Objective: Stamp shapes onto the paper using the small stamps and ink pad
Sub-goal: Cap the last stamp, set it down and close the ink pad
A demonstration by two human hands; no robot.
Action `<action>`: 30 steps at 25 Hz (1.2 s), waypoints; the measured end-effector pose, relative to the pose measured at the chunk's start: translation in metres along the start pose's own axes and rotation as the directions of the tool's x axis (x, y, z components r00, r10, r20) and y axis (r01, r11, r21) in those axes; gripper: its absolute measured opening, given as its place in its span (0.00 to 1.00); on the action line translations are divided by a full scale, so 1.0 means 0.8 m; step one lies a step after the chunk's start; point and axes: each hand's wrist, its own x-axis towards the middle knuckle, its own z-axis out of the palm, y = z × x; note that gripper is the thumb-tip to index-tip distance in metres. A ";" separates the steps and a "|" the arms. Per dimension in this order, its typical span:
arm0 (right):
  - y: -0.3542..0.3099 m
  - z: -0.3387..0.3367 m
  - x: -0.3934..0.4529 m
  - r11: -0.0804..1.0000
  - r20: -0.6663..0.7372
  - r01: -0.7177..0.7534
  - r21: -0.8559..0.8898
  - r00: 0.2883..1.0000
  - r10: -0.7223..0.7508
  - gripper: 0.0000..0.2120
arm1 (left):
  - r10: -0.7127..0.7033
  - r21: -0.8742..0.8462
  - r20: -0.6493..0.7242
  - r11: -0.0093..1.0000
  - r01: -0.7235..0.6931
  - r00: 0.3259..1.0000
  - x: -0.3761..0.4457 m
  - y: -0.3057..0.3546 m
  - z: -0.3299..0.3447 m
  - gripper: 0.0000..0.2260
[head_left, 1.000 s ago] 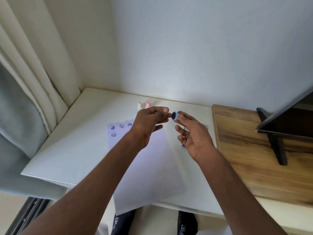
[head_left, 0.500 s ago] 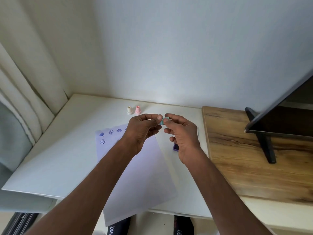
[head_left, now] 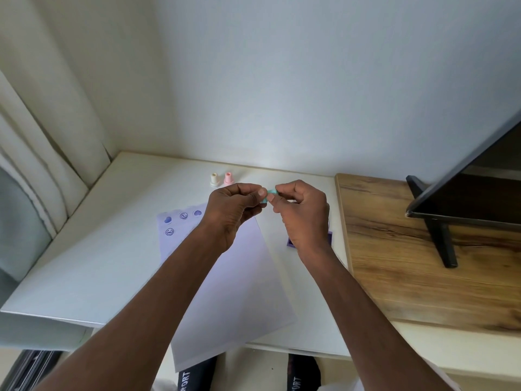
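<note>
Both hands are raised above the white table point(head_left: 84, 263), meeting in front of the person. The left hand point(head_left: 234, 213) and the right hand point(head_left: 303, 213) pinch a small teal stamp point(head_left: 270, 193) between them, thumb and forefinger tips pressed against it from either side, the other fingers curled in. Only a sliver of the stamp shows between the fingertips. Below the hands lies the paper point(head_left: 234, 292), turned at an angle, its near corner hanging over the table edge. Left of the left fingers, on the paper's far end, sit purple prints point(head_left: 176, 221): two hearts and two smiley faces. Just beyond the left knuckles stand two more stamps side by side, a cream stamp point(head_left: 214, 179) and a pink stamp point(head_left: 228, 178), upright. Under the right wrist a purple ink pad point(head_left: 290, 242) peeks out, mostly hidden. Well to the right of the right fingers, a wooden top point(head_left: 408, 263) carries a dark screen point(head_left: 465, 193) on its stand.
</note>
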 end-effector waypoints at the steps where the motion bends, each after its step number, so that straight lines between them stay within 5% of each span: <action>1: 0.001 0.000 0.001 1.000 0.029 -0.019 0.024 0.999 0.018 0.06 | -0.013 -0.030 -0.016 0.999 0.013 1.000 0.002 0.001 -0.001 0.06; 10: -0.007 0.001 -0.004 0.947 0.159 -0.245 0.206 0.964 0.214 0.12 | -0.028 -0.079 -0.022 0.997 0.026 0.999 0.006 -0.003 0.000 0.09; 19: -0.005 0.000 -0.001 0.896 0.387 -0.371 0.244 0.884 0.261 0.12 | -0.203 -0.203 -0.083 0.962 0.182 0.976 0.004 -0.004 -0.002 0.02; 30: 0.002 0.002 0.003 0.777 0.394 -0.481 0.406 0.859 0.326 0.09 | -0.285 -0.157 -0.088 0.950 0.269 0.954 0.003 -0.010 0.006 0.06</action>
